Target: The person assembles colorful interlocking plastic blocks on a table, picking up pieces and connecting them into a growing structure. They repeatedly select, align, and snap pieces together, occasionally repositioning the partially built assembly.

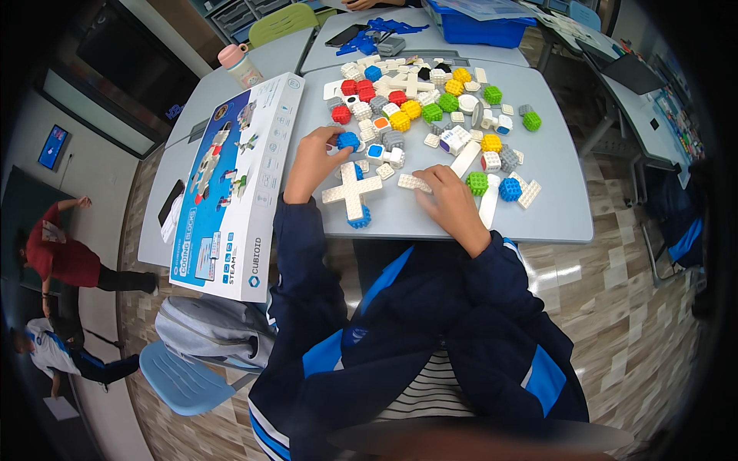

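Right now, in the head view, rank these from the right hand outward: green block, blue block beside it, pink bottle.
From the right hand:
1. Green block, just to its right.
2. Blue block, further right, next to the green one.
3. Pink bottle, far off at the table's back left.

A blue cube block (347, 140) is showing at the left hand (311, 163), and a white studded plate (413, 183) is lying at the right hand (453, 201). A white cross-shaped assembly (350, 190) is sitting on a blue block (359, 221). Red blocks (341, 114), yellow blocks (460, 75), green blocks (477, 183) and grey blocks (393, 140) are dotting the pale grey table (553, 200). The long kit box (234, 180) is showing white with a blue printed panel. The jacket sleeves (307, 269) are showing navy with bright blue panels, over a black-and-white striped shirt (430, 388). A pink-lidded bottle (239, 64) is standing by a light green chair (283, 21).
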`<state>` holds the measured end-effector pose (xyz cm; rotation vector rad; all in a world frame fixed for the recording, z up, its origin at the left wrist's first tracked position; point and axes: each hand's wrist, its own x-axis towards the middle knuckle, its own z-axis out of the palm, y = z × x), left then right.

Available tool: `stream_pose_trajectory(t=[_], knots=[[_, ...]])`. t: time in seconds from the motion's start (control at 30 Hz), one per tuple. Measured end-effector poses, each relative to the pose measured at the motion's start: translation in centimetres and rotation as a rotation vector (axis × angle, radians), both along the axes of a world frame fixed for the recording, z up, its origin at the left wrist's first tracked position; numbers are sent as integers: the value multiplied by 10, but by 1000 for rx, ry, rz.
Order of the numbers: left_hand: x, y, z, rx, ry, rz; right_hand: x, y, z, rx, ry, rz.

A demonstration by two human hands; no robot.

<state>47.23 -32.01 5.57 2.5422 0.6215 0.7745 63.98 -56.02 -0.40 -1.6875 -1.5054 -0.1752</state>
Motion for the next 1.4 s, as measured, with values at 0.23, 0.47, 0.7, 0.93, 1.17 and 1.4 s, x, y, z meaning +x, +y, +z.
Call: stream_pose_trajectory(t=[0.23,0.47,0.7,0.93,1.17,1.4], knots=[[-7,-23,3,-30,-109,-87,0,1,0,-2,-24,3],[-1,-7,-1,-245,82,-48,0,-2,0,-4,-6,29],[6,-10,-6,-232,63,-77,1,-4,0,-1,-5,53],[14,7,54,25,134,-117,2,-4,-1,17,-12,60],[48,78,84,86,-92,-60,1,-6,-1,17,-9,64],[81,166,-14,123,100,83,1,-8,1,18,-4,69]])
